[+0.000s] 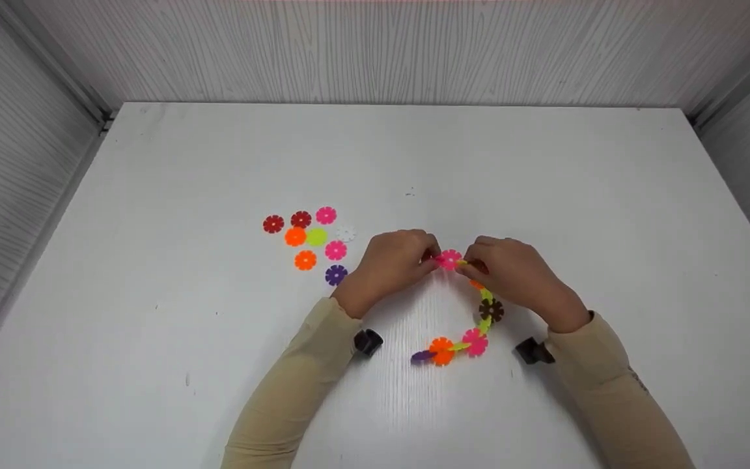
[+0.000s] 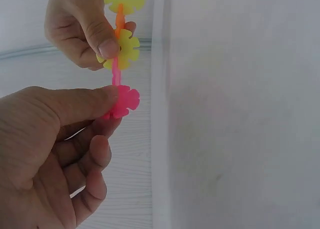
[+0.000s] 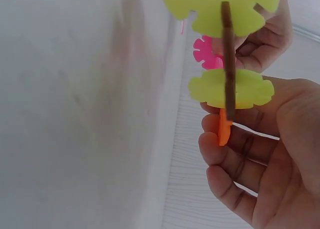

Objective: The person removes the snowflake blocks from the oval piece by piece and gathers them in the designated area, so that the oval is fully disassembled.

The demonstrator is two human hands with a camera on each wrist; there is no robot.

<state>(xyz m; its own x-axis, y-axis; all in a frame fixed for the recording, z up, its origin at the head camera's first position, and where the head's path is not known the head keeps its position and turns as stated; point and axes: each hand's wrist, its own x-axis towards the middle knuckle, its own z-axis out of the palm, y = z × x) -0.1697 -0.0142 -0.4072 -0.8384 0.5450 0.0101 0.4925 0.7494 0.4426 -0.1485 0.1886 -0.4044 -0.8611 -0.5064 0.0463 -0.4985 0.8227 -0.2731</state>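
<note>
A chain of slotted, flower-shaped plastic discs joined edge to edge hangs between both hands. My left hand [image 1: 396,264] pinches a pink disc [image 2: 129,102] at the chain's upper end between thumb and finger. Joined to it is another pink disc [image 1: 450,259], seen edge-on in the left wrist view. My right hand [image 1: 517,275] pinches the neighbouring yellow disc [image 2: 131,50], close to an orange disc [image 3: 224,131]. From there the chain curves down toward the person, past a brown disc [image 1: 491,310], a lower pink disc [image 1: 475,342] and an orange one [image 1: 441,352], to a purple disc [image 1: 422,356].
Left of my left hand, several loose discs lie on the white table [image 1: 153,326], among them dark red [image 1: 273,224], orange [image 1: 305,260], white [image 1: 347,233] and purple [image 1: 336,275] ones. Wood-grain panels [image 1: 375,52] border the table at the back and sides.
</note>
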